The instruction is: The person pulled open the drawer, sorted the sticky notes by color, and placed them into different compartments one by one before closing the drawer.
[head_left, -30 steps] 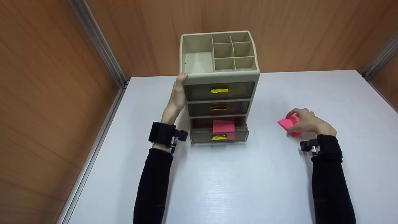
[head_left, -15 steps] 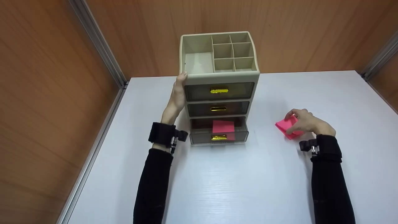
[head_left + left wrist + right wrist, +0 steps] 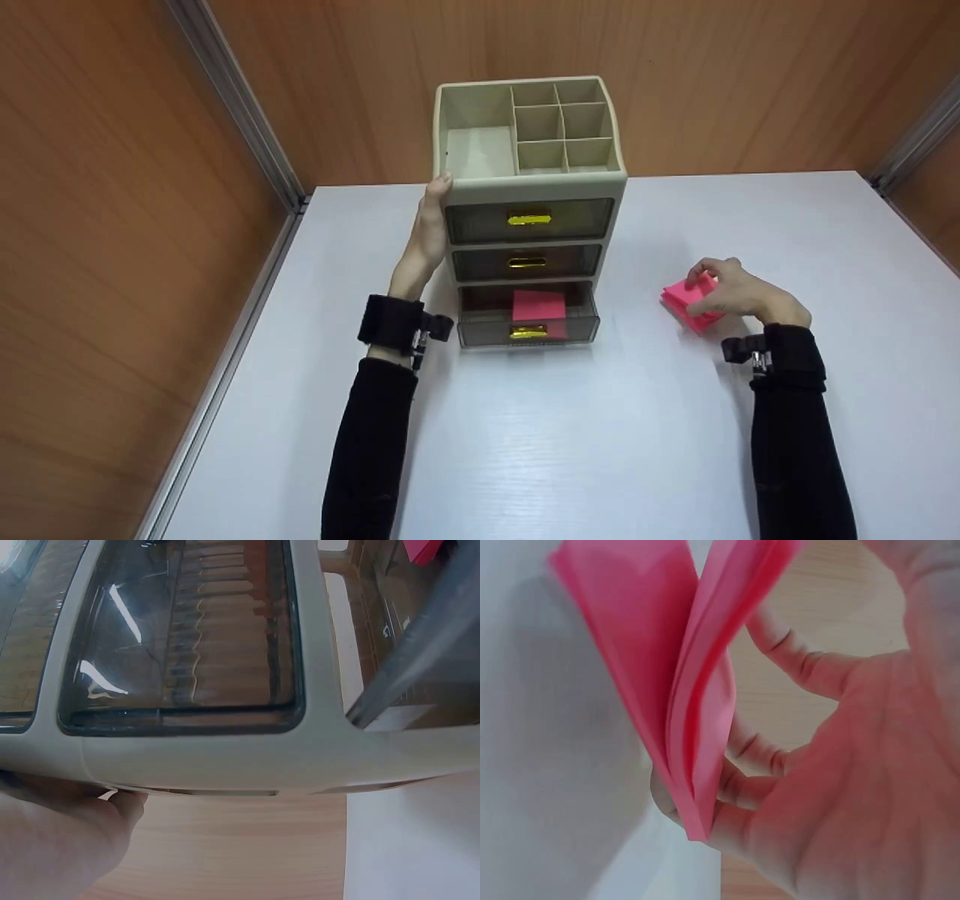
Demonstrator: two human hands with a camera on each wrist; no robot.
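On the white table (image 3: 615, 450), at three o'clock from the drawer unit (image 3: 529, 217), the right hand (image 3: 739, 292) pinches a pink sticky-note pad (image 3: 686, 304) — light, floppy, likely best held by its bound edge; the left hand (image 3: 427, 232) rests flat against the unit.

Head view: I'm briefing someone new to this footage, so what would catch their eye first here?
The beige drawer organizer stands at the back of the white table, its bottom drawer pulled open with a pink sheet inside. The left hand rests against its left side. To the right, the right hand holds a pink sticky note pad, fanned open.
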